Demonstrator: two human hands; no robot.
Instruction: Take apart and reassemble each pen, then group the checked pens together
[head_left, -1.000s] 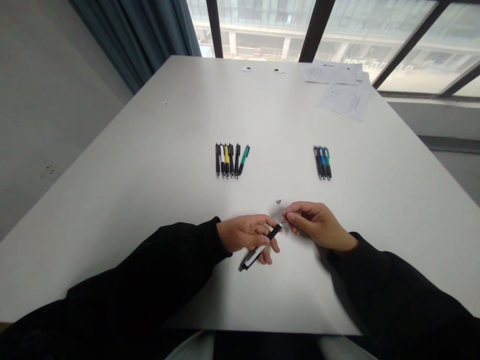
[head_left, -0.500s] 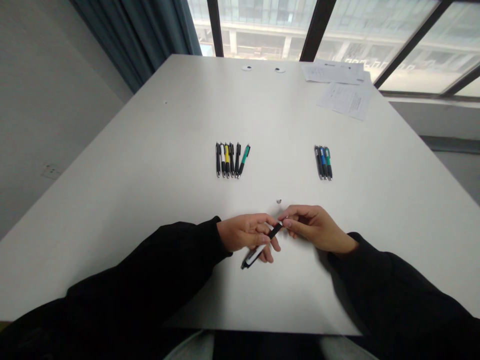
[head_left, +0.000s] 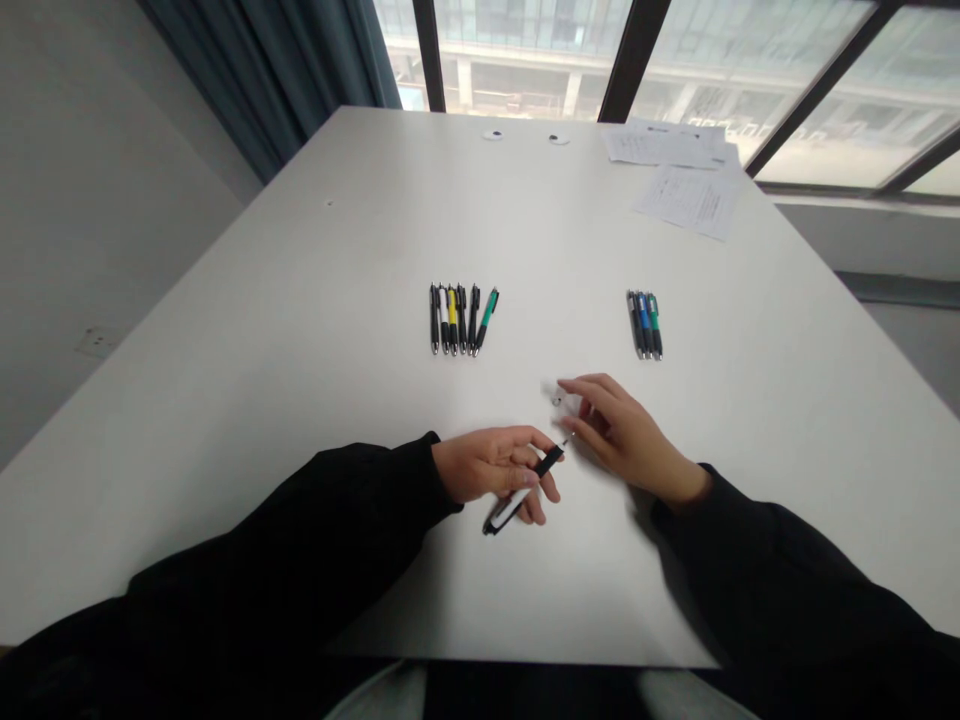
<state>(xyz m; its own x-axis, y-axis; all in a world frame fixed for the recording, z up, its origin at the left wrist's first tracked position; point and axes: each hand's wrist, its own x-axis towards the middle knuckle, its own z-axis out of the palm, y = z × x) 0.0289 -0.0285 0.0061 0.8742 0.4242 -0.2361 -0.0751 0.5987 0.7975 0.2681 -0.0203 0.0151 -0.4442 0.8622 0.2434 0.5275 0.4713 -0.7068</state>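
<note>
My left hand is closed round a black and white pen, which points up and to the right with its thin tip showing. My right hand has its fingers stretched out toward a tiny grey part lying on the white table; the fingertips are blurred right at that part, and I cannot tell whether they touch it. Farther back lie a row of several pens at centre and three pens to the right.
Sheets of paper lie at the far right corner of the table by the window. Two small round discs sit near the far edge. A dark curtain hangs at the back left.
My right hand has left the pen's tip and moved forward and left to the tiny grey part, its fingers opening. The left hand has kept the pen almost still.
</note>
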